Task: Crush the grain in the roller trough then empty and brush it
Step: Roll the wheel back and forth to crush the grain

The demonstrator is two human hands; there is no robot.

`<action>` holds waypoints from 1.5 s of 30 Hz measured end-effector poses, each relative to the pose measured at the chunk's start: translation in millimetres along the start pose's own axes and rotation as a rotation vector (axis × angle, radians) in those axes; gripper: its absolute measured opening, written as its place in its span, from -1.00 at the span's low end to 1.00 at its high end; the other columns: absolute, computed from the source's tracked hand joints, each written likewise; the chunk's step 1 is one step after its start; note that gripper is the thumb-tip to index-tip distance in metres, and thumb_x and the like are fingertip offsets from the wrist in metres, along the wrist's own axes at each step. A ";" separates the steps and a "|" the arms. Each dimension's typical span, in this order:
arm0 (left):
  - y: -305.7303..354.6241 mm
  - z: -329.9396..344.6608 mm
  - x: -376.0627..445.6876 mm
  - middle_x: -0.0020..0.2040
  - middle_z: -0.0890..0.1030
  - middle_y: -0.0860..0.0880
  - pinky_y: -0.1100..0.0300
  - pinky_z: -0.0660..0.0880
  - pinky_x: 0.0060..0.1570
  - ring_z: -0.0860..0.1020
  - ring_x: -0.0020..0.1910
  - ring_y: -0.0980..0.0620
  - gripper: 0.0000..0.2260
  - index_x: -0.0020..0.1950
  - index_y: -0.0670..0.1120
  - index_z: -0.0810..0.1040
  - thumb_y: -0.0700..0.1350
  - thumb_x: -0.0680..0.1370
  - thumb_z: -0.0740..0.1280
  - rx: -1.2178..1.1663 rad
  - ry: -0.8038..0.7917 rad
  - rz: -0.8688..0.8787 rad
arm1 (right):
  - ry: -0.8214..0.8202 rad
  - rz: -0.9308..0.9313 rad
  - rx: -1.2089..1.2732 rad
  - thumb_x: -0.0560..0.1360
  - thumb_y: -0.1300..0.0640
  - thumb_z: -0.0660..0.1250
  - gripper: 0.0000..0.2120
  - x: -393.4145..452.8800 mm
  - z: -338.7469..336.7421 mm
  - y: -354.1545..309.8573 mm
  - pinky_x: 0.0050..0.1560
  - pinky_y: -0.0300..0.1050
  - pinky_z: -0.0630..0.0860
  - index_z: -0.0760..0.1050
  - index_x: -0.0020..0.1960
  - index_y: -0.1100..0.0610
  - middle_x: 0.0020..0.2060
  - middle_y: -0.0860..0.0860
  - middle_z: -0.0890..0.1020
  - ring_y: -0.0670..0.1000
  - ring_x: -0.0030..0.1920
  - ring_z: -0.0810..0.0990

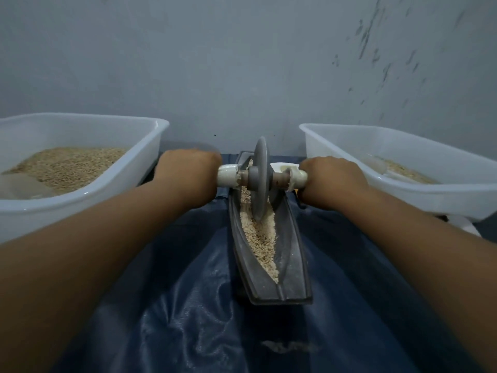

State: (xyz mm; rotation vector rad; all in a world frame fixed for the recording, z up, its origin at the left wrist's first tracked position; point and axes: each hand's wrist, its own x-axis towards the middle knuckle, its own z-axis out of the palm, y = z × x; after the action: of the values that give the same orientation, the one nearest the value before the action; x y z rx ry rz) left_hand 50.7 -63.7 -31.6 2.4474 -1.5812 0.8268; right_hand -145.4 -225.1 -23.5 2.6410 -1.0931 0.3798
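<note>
Left white plastic tub (150,146) holds whole grain. Left hand (188,176) clenched round white axle handle (227,175). Grey boat-shaped metal trough (293,254), one, lies on blue cloth (188,305), long axis pointing away toward the wall, holding pale crushed grain (259,235). One grey disc roller (261,181) stands upright in it. Right hand (330,181) grasps the opposite handle. Second white tub (349,146) right.

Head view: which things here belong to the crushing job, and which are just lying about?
In use:
- trough
- grain in it
- roller, standing in the trough
- left hand and right hand, each gripping a roller handle

Lying about:
- left tub holding grain
- right tub, partly filled
- blue sheet underneath
</note>
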 end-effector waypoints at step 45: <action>7.3 -54.9 -74.4 -0.46 0.38 0.10 0.28 0.22 -0.49 0.35 -0.49 0.18 -0.74 -0.32 0.13 0.24 0.00 0.35 0.35 0.026 -0.014 0.055 | -0.106 -0.106 -0.016 0.28 -0.01 0.34 -0.91 -95.9 -62.6 1.0 -0.45 -0.20 0.29 0.43 -0.26 -0.07 -0.40 -0.14 0.53 -0.15 -0.39 0.48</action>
State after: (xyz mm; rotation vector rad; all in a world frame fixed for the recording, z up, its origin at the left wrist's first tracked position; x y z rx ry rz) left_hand 0.5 13.9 -23.7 2.4423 -1.6602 0.8458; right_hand -220.4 -142.8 3.0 2.7180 -0.9762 0.2105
